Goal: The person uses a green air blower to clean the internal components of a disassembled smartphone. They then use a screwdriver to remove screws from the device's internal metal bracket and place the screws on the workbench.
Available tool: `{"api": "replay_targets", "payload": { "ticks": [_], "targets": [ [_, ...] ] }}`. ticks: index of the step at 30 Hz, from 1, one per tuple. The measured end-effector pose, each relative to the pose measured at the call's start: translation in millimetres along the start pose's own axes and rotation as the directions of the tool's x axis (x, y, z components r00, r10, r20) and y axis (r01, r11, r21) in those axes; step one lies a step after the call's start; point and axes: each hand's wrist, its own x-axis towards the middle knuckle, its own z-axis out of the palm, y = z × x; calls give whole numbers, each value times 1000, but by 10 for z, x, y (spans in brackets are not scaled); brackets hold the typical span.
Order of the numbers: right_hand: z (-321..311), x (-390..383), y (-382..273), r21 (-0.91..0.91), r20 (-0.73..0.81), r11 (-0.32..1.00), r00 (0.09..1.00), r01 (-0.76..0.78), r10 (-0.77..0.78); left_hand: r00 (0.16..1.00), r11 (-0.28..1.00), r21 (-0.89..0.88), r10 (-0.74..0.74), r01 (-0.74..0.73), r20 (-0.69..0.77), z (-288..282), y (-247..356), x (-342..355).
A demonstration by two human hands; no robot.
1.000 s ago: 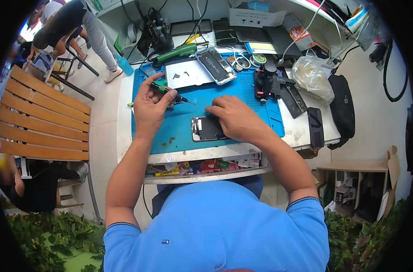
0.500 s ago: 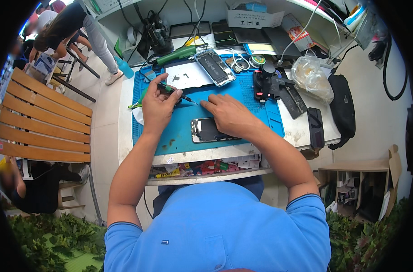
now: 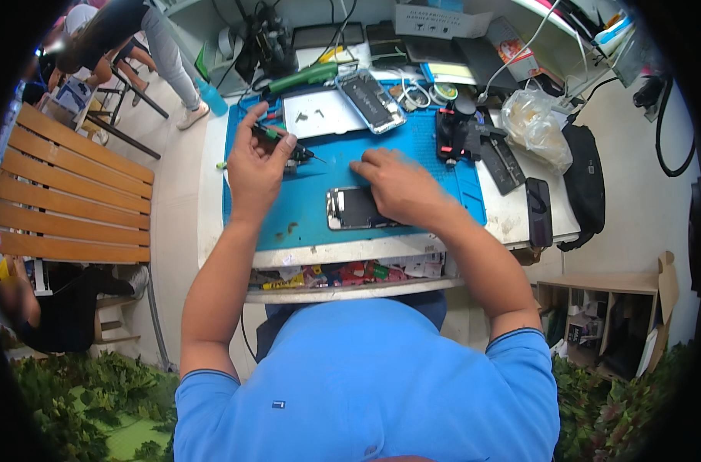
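My left hand [image 3: 256, 171] is closed round a slim black-and-green precision screwdriver [image 3: 297, 154], its thin metal tip pointing right above the blue work mat [image 3: 304, 231]. To the right, my right hand [image 3: 406, 187] has its fingers curled and pinched, slightly blurred; whether anything small sits in them is hidden. Beneath that hand lies a dark phone display assembly [image 3: 357, 209], its right part covered by the hand. Farther back an opened phone [image 3: 371, 102] with its battery showing leans against a white tray [image 3: 343, 123] holding small dark parts.
A green-handled tool [image 3: 304, 78] rests behind the tray. On the right stand a black clamp holder [image 3: 458, 135], a loose phone housing [image 3: 502, 165], a plastic bag [image 3: 534, 127], a dark phone [image 3: 538, 212] and a black pouch [image 3: 583, 181]. An open drawer [image 3: 350, 276] of small packets lies below the mat.
My left hand and the screwdriver have drawn a little left, away from my right fingers. My right hand has shifted slightly right. The whole view has moved slightly.
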Motion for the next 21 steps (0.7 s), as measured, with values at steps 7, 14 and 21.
{"api": "replay_targets", "payload": {
  "ticks": [7,14,21],
  "targets": [
    [-58,-65,-176,175,5,981,996,86,-88,969,994,75,-97,82,229,-184,270,-254],
    [-3,28,-272,148,89,986,992,75,-89,893,961,173,-267,217,362,-230,373,-452],
    [59,58,-318,160,41,985,997,60,-68,905,960,188,-263,209,334,-244,373,-494]
  ]
}}
